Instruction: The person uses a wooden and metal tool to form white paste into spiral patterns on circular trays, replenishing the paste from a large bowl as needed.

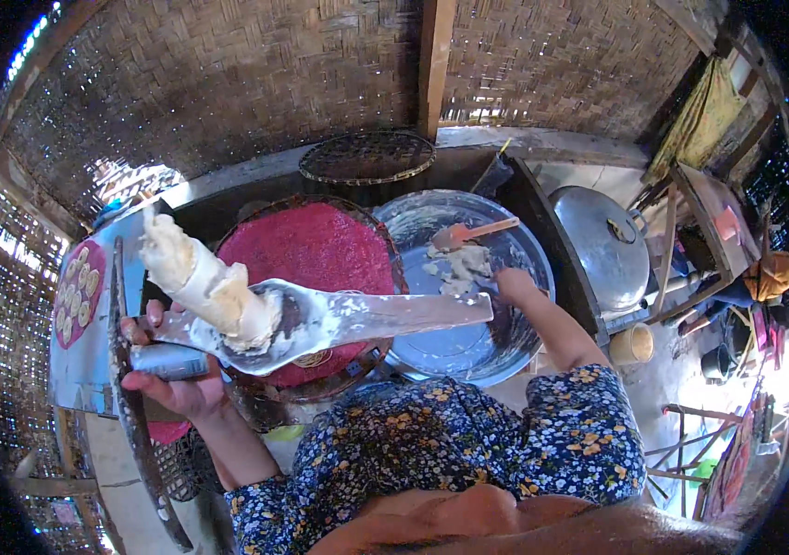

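My left hand [186,388] grips a metal cylinder [169,362] on a wooden hand press [394,319], whose flat handle reaches across the view. A dough-coated plunger [203,277] slants up from the press, and a long dark lever [130,416] crosses near my left fingers. In a wide metal basin [450,354], my right hand [516,286] is at a lump of pale, sticky dough [464,267]; its fingertips are partly hidden. An orange-pink spatula [484,229] lies beside the dough. Left of the basin, a round tray holds a pink perforated sheet [311,253] with coiled dough [312,357] at its lower edge.
Coiled dough pieces [78,295] lie on a pink sheet on the blue table [110,250] at left. An empty woven tray [366,158] leans behind. A lidded metal pot [602,246] and a beige bucket [632,345] stand at right. Another person [772,274] is farther right.
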Available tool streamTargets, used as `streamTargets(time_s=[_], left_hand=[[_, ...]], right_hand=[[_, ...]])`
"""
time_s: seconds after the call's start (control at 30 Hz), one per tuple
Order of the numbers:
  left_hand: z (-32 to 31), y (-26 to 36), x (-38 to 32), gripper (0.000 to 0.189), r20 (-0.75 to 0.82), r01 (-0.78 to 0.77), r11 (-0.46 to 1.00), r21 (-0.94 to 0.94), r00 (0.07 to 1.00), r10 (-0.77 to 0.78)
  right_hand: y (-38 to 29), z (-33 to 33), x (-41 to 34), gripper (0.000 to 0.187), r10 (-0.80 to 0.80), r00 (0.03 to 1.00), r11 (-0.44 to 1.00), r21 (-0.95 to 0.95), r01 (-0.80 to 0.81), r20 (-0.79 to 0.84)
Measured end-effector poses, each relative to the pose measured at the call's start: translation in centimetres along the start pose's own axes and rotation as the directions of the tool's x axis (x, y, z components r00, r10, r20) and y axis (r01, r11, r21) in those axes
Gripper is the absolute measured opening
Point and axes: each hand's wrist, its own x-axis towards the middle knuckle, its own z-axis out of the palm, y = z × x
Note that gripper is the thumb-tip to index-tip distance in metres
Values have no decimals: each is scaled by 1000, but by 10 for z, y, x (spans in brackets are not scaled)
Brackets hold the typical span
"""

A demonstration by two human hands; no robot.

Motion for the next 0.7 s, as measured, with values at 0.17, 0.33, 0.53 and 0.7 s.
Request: streamTargets(time_s=[0.17,0.33,0.53,0.7], left_hand=[[-6,5,1,57,33,-10,1000,26,999,9],[-16,3,0,59,4,6,1000,13,1000,-6],[-14,7,0,60,46,13,999,32,999,-14],[-18,6,0,61,62,12,1000,6,998,-12]], right_hand=[[-14,-13,-22,25,-80,993,996,47,77,83],[-18,-9,-30,25,-79,984,997,10,78,163],[-16,-25,-28,26,55,988,998,6,-57,142],[-23,-8,-26,24,-17,986,998,57,7,167]])
